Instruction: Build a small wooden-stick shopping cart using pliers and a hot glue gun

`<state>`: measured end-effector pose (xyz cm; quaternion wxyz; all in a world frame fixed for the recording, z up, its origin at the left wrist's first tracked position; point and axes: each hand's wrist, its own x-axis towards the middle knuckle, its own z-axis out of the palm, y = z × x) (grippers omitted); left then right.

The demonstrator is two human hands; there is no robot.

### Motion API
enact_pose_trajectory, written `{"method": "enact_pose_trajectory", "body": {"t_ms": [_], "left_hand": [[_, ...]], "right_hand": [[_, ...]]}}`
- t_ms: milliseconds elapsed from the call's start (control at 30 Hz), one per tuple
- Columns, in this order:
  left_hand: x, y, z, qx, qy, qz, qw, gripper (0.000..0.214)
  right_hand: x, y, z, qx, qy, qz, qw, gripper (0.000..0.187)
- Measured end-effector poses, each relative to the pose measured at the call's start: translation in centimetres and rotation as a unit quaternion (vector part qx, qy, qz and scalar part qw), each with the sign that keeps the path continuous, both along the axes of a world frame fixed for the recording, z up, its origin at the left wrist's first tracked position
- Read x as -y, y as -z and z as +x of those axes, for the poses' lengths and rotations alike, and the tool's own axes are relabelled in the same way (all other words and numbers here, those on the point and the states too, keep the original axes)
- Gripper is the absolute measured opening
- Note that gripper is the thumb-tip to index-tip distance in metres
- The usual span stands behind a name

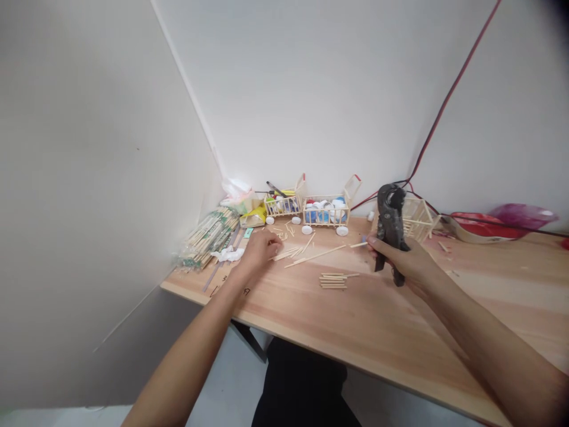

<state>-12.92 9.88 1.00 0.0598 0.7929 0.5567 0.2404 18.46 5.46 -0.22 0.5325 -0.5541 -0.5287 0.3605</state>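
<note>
My right hand (404, 258) is wrapped around a black plier-like tool (391, 216), its head up and its two handles pointing down. A short pale wooden stick (358, 244) with a bluish end pokes out leftward at my right fingertips. My left hand (262, 246) is low over the table with curled fingers, beside loose thin sticks (302, 249); anything in its fingertips is hidden. Between the hands lies a long stick (317, 256). Nearer the front edge, several short sticks (333, 281) are lined up in a row, one jutting out to the right.
Two small stick-built carts (283, 206) (326, 210) with white wheels and contents stand against the wall. A stick frame (418, 219) is behind the tool. Bagged sticks (208, 237) and crumpled tissue (228, 254) lie left. Cables (444, 107) cross the wall; a red item (484, 226) lies right.
</note>
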Motion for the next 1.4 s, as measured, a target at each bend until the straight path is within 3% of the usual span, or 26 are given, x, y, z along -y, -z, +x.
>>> {"method": "enact_pose_trajectory", "body": {"t_ms": [67, 200, 433, 600, 800, 1133, 1333, 1400], "left_hand": [[0.1, 0.4, 1.4, 0.007, 0.028, -0.021, 0.999, 0.016], [-0.6, 0.8, 3.4, -0.057, 0.0, -0.067, 0.996, 0.015], [-2.4, 1.3, 3.8, -0.076, -0.042, -0.115, 0.99, 0.014], [-2.4, 1.4, 3.3, -0.009, -0.043, -0.093, 0.995, 0.017], [-2.6, 0.7, 2.0, 0.135, -0.045, -0.096, 0.985, 0.007], [-1.1, 0.5, 2.1, 0.35, 0.008, -0.263, 0.899, 0.01], [1.4, -0.1, 5.1, 0.416, 0.048, -0.335, 0.844, 0.017], [2.4, -0.2, 6.5, 0.451, 0.089, -0.372, 0.806, 0.022]], "right_hand": [[0.3, -0.3, -0.3, -0.006, -0.007, -0.005, 1.0, 0.041], [0.7, -0.6, -0.8, 0.02, -0.017, -0.018, 1.0, 0.039], [0.4, 0.0, -0.6, 0.037, -0.035, -0.021, 0.998, 0.036], [0.2, 0.3, -0.7, 0.027, -0.04, -0.017, 0.999, 0.038], [0.8, -0.6, -1.2, 0.031, -0.07, -0.013, 0.997, 0.035], [1.4, -1.1, -1.9, 0.005, -0.12, -0.038, 0.992, 0.034], [1.6, -1.3, -1.9, 0.025, -0.13, -0.052, 0.99, 0.03], [1.6, -1.2, -1.9, 0.027, -0.146, -0.059, 0.987, 0.028]]}}
